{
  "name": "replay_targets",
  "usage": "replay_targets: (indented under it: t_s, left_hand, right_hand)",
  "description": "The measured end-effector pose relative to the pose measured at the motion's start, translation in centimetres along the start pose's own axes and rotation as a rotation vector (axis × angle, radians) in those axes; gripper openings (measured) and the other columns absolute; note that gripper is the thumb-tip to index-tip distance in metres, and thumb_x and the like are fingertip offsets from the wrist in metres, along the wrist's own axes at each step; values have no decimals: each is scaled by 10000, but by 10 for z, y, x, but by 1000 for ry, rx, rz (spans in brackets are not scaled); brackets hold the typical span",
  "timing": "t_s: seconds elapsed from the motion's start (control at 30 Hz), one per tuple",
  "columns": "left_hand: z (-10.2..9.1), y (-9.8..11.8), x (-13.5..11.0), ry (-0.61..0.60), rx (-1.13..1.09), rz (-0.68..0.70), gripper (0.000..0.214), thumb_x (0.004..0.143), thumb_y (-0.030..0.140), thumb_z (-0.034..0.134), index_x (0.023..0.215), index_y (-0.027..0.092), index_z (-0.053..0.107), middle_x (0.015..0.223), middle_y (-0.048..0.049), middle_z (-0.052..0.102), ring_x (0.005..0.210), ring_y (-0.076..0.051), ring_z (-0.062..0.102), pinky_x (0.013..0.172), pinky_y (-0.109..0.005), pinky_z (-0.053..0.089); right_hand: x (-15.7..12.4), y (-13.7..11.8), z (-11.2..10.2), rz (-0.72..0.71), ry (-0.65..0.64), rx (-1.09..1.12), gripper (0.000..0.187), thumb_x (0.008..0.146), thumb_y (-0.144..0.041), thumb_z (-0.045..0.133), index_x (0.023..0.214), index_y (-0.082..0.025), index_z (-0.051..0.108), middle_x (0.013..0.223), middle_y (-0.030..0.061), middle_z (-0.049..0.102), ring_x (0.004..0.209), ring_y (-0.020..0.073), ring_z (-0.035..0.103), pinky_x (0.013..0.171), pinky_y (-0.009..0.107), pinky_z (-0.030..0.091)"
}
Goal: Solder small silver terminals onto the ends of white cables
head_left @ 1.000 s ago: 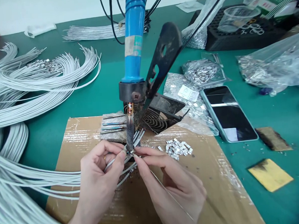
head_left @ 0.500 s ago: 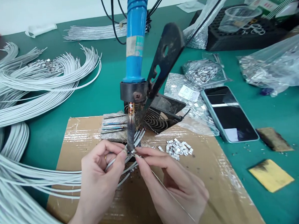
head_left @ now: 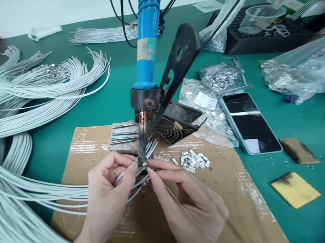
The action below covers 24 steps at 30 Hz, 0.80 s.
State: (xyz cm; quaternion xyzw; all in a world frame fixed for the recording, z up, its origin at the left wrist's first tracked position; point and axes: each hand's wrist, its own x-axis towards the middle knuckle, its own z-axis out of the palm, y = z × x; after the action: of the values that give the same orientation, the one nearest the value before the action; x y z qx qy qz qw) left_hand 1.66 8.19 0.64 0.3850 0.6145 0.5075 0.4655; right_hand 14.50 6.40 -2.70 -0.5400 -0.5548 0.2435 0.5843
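A soldering iron [head_left: 147,63] with a blue handle is clamped upright, its dark tip pointing down between my hands. My left hand [head_left: 110,187] is closed, pinching a white cable [head_left: 119,178] with its end close to the tip. From the other side, my right hand [head_left: 186,197] pinches a thin solder wire [head_left: 189,217], which trails back across the palm. Both sets of fingertips almost meet under the iron, and the small joint there is mostly hidden. More white cables [head_left: 73,194] pass below my left hand. Small metal clips [head_left: 194,161] lie loose to the right.
The black iron stand [head_left: 179,58] and a black fan [head_left: 171,126] rise just behind my hands. Cardboard [head_left: 230,205] covers the work area. Cable bundles [head_left: 40,110] fill the left; a phone [head_left: 250,123], bags of metal parts [head_left: 220,77] and a yellow sponge [head_left: 295,190] lie right.
Hardly anything differs. Both hands hold the same pinch under the iron tip; the back of my right hand has shifted very slightly right.
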Motion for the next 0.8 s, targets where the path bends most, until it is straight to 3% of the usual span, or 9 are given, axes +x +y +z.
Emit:
replay_targets:
  t_s: [0.27, 0.8]
  left_hand:
    - [0, -3, 1, -9, 9, 5, 119, 762, 138, 776, 676, 194, 715, 705, 20, 781, 619, -95, 681, 585, -139, 549]
    - [1, -4, -7, 23, 41, 85, 126, 790, 110, 762, 703, 197, 732, 764, 16, 789, 652, -98, 740, 614, -124, 574]
  right_hand:
    - [0, 0, 0, 2, -21, -9, 176, 916, -104, 770, 827, -253, 740, 930, -26, 863, 720, 129, 811, 740, 208, 663]
    - [-2, 3, 0, 5, -42, 28, 186, 913, -88, 765, 830, -249, 724, 940, -43, 851, 750, 102, 802, 763, 171, 628]
